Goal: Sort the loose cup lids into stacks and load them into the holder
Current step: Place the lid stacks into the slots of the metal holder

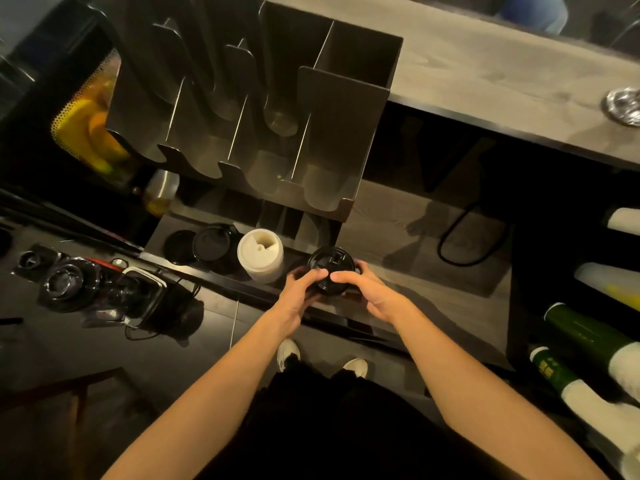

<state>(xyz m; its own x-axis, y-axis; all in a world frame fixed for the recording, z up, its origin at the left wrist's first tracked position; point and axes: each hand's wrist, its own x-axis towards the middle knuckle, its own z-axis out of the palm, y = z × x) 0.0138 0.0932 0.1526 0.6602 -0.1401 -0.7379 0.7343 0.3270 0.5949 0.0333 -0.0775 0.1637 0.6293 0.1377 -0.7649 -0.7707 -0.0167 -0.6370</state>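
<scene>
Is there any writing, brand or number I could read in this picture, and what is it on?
No text here can be read with certainty.
Yellow marks on the label of the green bottle: probably lettering, but too blurred to read.
The stack of black lids, the stack of white lids and the holder: no lettering shows.

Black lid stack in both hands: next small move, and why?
Probably lift the black lid stack toward the rightmost slot of the holder, which sits just beyond it and looks empty. The left hand and right hand grip the stack from both sides, so no regrasp seems needed; the white lid stack stands beside it.
</scene>
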